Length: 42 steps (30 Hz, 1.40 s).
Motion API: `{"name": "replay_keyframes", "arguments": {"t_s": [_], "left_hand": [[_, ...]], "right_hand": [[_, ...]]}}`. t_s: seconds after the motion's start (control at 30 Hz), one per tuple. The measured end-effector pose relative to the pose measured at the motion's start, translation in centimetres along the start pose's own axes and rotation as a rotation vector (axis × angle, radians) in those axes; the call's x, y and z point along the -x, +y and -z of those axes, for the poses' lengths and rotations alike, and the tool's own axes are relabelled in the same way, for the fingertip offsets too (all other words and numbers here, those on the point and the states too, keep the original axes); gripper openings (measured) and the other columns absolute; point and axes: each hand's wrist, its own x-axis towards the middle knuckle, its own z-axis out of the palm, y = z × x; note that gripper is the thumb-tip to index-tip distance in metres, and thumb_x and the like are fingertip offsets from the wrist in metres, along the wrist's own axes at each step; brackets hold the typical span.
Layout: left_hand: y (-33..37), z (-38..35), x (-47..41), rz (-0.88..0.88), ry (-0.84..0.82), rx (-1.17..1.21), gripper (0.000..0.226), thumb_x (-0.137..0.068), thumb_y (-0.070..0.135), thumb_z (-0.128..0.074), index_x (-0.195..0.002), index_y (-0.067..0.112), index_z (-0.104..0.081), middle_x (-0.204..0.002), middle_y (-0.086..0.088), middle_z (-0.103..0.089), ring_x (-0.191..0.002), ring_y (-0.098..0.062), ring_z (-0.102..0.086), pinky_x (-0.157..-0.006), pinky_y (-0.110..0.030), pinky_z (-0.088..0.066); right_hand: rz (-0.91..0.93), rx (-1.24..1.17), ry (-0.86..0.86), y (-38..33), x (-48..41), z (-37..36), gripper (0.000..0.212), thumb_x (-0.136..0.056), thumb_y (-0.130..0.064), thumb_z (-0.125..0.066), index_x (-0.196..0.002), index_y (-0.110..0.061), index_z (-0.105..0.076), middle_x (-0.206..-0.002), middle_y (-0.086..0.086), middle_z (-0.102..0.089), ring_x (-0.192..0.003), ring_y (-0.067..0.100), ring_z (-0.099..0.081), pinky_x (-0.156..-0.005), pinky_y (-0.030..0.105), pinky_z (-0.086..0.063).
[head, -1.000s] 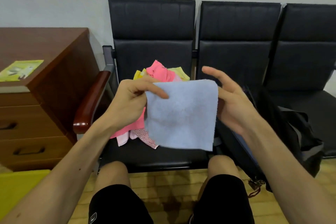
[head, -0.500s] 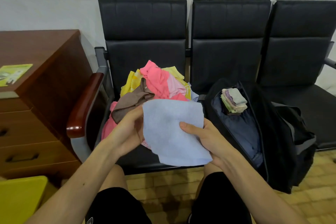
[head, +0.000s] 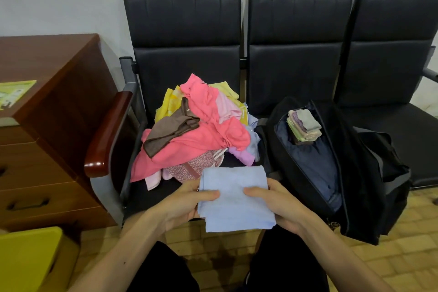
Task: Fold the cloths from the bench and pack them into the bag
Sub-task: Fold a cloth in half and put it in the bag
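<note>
A folded light blue cloth [head: 233, 199] lies flat between my two hands, just in front of the bench's left seat. My left hand [head: 182, 206] grips its left edge with the thumb on top. My right hand [head: 277, 204] grips its right edge the same way. Behind it a loose pile of cloths [head: 199, 130], pink, yellow, brown and lilac, covers the left seat of the black bench [head: 182, 21]. An open black bag [head: 355, 173] rests on the middle seat, with a small stack of folded cloths [head: 304, 125] inside near its top.
A brown wooden drawer cabinet [head: 47, 140] stands left of the bench, with a green leaflet [head: 14, 92] on top. The bench's wooden armrest [head: 106, 135] is beside the pile. A yellow box [head: 28, 258] sits at the lower left. My knees are below the cloth.
The blue cloth was held up and hanging a second ago. It has come down and is now folded smaller, held flat by both hands at lap height.
</note>
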Motion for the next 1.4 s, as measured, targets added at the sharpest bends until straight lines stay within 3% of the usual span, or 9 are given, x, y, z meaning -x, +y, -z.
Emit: {"name": "replay_keyframes", "arguments": {"t_s": [0.2, 0.37, 0.5, 0.6, 0.73, 0.9, 1.0, 1.1, 1.4], "left_hand": [[1.3, 0.2, 0.5, -0.151, -0.050, 0.064, 0.034, -0.088, 0.003, -0.061, -0.121, 0.007, -0.067, -0.120, -0.012, -0.071, -0.109, -0.028, -0.069, -0.089, -0.039, -0.059], [3.3, 0.1, 1.2, -0.305, -0.063, -0.013, 0.062, -0.088, -0.027, -0.041, -0.071, 0.016, -0.081, -0.092, -0.007, -0.077, -0.088, -0.023, -0.072, -0.073, -0.029, -0.059], [3.1, -0.3, 1.1, -0.328, -0.097, -0.065, 0.067, -0.087, -0.029, -0.038, -0.067, 0.017, -0.081, -0.087, -0.005, -0.076, -0.086, -0.020, -0.074, -0.069, -0.026, -0.060], [2.8, -0.2, 1.1, -0.323, -0.111, -0.064, 0.066, -0.089, -0.029, -0.037, -0.066, 0.016, -0.080, -0.087, -0.005, -0.076, -0.086, -0.020, -0.074, -0.064, -0.025, -0.058], [2.9, 0.1, 0.4, -0.275, -0.124, -0.080, 0.067, -0.089, -0.028, -0.035, -0.070, 0.017, -0.081, -0.093, -0.009, -0.077, -0.090, -0.023, -0.073, -0.070, -0.028, -0.060], [3.9, -1.6, -1.2, -0.167, -0.122, 0.025, 0.052, -0.096, -0.016, -0.038, -0.106, 0.017, -0.077, -0.114, -0.009, -0.074, -0.104, -0.020, -0.070, -0.082, -0.030, -0.060], [3.7, -3.0, -2.8, -0.120, -0.151, 0.381, 0.032, -0.095, 0.015, -0.049, -0.113, 0.011, -0.075, -0.111, -0.010, -0.074, -0.098, -0.019, -0.072, -0.079, -0.032, -0.061], [2.5, -4.3, -5.1, -0.069, -0.174, 0.525, 0.056, -0.092, 0.049, -0.047, -0.126, 0.007, -0.064, -0.117, -0.013, -0.071, -0.112, -0.028, -0.067, -0.097, -0.041, -0.054], [0.7, -9.2, -13.3, 0.001, -0.115, 0.055, 0.053, -0.086, 0.018, -0.073, -0.135, 0.012, -0.054, -0.125, -0.012, -0.069, -0.111, -0.032, -0.068, -0.091, -0.048, -0.057]], "right_hand": [[0.189, 0.025, -0.146, -1.7, 0.8, 1.7, 0.039, -0.087, 0.003, -0.063, -0.123, -0.012, -0.063, -0.119, 0.009, -0.071, -0.107, 0.026, -0.069, -0.083, 0.035, -0.059], [0.329, 0.147, -0.217, -3.9, 1.5, 2.8, 0.055, -0.086, 0.027, -0.039, -0.069, -0.009, -0.077, -0.112, 0.023, -0.070, -0.104, 0.041, -0.067, -0.086, 0.047, -0.056], [0.323, 0.181, -0.248, -2.7, 1.1, 3.7, 0.041, -0.080, 0.019, -0.045, -0.075, -0.007, -0.076, -0.108, 0.037, -0.060, -0.100, 0.054, -0.057, -0.087, 0.062, -0.044], [0.246, 0.027, -0.366, -2.1, 1.4, 4.0, 0.025, -0.070, -0.011, -0.061, -0.092, -0.004, -0.071, -0.095, 0.028, -0.051, -0.087, 0.039, -0.047, -0.076, 0.042, -0.043], [0.132, 0.056, -0.219, -2.0, 1.5, 3.6, 0.036, -0.087, -0.039, -0.069, -0.111, -0.013, -0.063, -0.088, 0.004, -0.062, -0.069, 0.009, -0.061, -0.056, 0.020, -0.049], [0.056, 0.274, -0.253, -1.5, 1.1, 4.4, 0.036, -0.083, -0.026, -0.078, -0.110, -0.005, -0.067, -0.097, 0.009, -0.069, -0.087, 0.021, -0.066, -0.068, 0.032, -0.053], [0.220, 0.177, -0.098, -1.0, 0.3, 4.9, 0.039, -0.076, -0.036, -0.081, -0.100, -0.006, -0.071, -0.095, 0.013, -0.071, -0.084, 0.023, -0.065, -0.072, 0.037, -0.050], [0.273, 0.070, 0.040, -0.4, -0.6, 5.8, 0.046, -0.069, -0.041, -0.081, -0.099, -0.006, -0.072, -0.099, 0.019, -0.071, -0.086, 0.026, -0.067, -0.076, 0.042, -0.052], [0.245, 0.042, 0.237, 1.6, -2.7, 11.2, 0.034, -0.084, -0.031, -0.072, -0.102, -0.002, -0.068, -0.092, 0.021, -0.072, -0.078, 0.025, -0.066, -0.072, 0.039, -0.054]]}}
